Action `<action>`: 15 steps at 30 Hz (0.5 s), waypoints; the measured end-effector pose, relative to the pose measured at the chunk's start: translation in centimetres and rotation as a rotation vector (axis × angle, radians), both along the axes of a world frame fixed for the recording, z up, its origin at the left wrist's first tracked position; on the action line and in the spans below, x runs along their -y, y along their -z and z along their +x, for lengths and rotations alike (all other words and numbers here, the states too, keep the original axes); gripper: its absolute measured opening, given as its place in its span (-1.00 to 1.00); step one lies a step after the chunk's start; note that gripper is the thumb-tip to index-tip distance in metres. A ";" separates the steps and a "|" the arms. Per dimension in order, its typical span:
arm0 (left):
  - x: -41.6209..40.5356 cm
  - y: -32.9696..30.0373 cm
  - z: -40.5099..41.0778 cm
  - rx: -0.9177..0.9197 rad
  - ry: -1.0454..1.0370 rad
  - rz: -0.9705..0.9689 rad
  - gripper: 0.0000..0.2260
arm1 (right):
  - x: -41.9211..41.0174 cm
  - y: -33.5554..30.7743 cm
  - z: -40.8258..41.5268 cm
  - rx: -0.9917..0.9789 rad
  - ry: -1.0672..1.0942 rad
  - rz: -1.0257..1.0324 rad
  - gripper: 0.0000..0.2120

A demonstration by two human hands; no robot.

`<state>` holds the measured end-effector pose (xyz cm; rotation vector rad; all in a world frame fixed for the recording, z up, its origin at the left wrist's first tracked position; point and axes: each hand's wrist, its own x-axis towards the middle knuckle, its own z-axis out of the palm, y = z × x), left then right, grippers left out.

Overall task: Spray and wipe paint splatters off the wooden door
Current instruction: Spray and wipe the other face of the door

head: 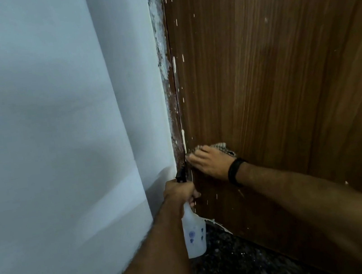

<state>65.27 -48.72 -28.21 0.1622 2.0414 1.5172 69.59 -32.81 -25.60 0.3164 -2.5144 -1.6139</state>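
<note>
Visibility limits: my right hand (210, 163) covers most of the cloth (220, 146); only a checked edge shows above and to the right of my knuckles. My left hand (180, 193) hides the neck and trigger of the spray bottle (194, 234), so I cannot tell whether a finger rests on the trigger. The black nozzle (181, 174) projects above my fist. The bottle's lower body is translucent white with small blue marks that are too blurred to read. My right forearm is motion-blurred near the lower frame edge.

Right hand: fingers extended and lying close together, palm pressing the cloth flat against the wooden door (283, 73). The fingertips reach the door's left edge, low down on the door. A black wristband (236, 172) sits on this wrist.

Left hand: fingers curled round the upper part of the spray bottle, which hangs below my fist just beside the door's bottom corner. The nozzle points up toward the gap between door and frame, just below and left of my right fingertips.

White paint splatters (174, 64) run in drips along the door's left edge above the cloth; a few specks lie further right. The door frame (162, 45) carries a heavier white smear. A pale wall (41, 111) fills the left side. The dark speckled floor (230, 259) lies below
</note>
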 end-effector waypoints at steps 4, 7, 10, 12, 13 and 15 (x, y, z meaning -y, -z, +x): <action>0.6 -0.1 0.2 -0.016 0.086 -0.039 -0.80 | -0.2 1.3 2.2 0.093 -0.025 -0.010 -0.40; 1.4 -0.6 0.4 -0.030 0.133 -0.076 -0.79 | 0.5 -1.4 2.1 0.002 -0.034 0.023 -0.46; 2.3 -1.0 -0.3 -0.082 0.175 -0.079 -0.77 | 0.2 -5.3 1.7 -0.220 -0.008 -0.124 -0.47; 2.9 -1.4 -1.1 -0.148 0.217 -0.112 -0.78 | -0.3 -6.9 2.4 -0.295 0.032 -0.208 -0.47; 3.0 -1.3 -1.2 -0.180 0.233 -0.130 -0.76 | -0.8 -7.2 2.9 -0.331 0.025 -0.231 -0.48; 3.1 -0.6 -1.0 -0.204 0.196 -0.110 -0.79 | -1.4 -6.6 4.5 -0.384 -0.004 -0.290 -0.51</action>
